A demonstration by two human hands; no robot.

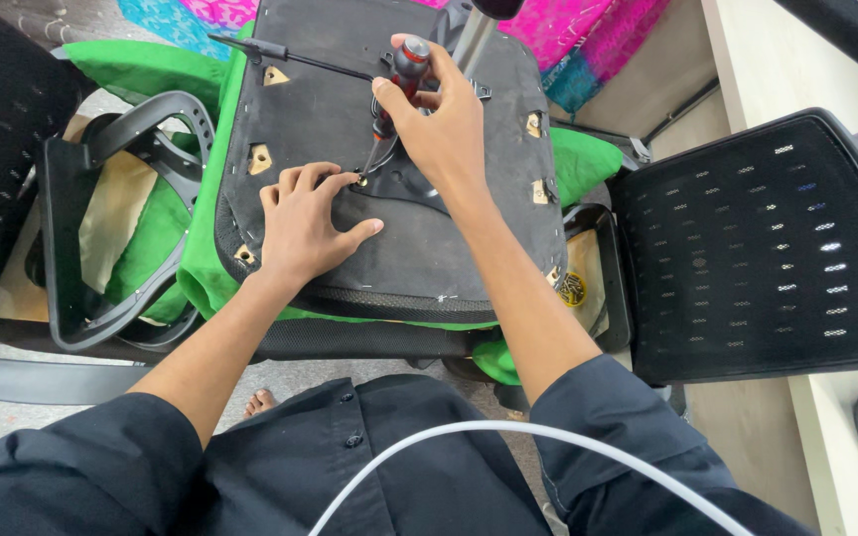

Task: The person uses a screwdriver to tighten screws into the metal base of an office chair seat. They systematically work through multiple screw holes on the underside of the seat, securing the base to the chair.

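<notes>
Right hand point(444, 124) is wrapped tight around the red-and-black-handled screwdriver point(394, 94), its grip clamped on the handle, shaft angled down and to the left. The tip sits on a small brass-coloured screw point(360, 182) near the middle of the upturned black fabric-covered chair seat base point(419, 248). Left hand point(308, 223) lies flat on that seat base just left of the screw, fingers spread, index fingertip and thumb pinching in at the screw; they look to be touching it, steadying more than holding, so that grip is loosely together around the screw head.

The seat base rests upside down on green cloth point(166, 233), straight ahead and near. A black plastic armrest frame point(116, 213) lies to the left, and a black mesh chair back point(762, 243) to the right.

By the look of it, this is the screw-driving step, the tip seated and the screw guided by the fingers. The next move would call for keeping the shaft in line with the screw, pressing down firmly while turning, and getting the left fingertips clear of the tip.
</notes>
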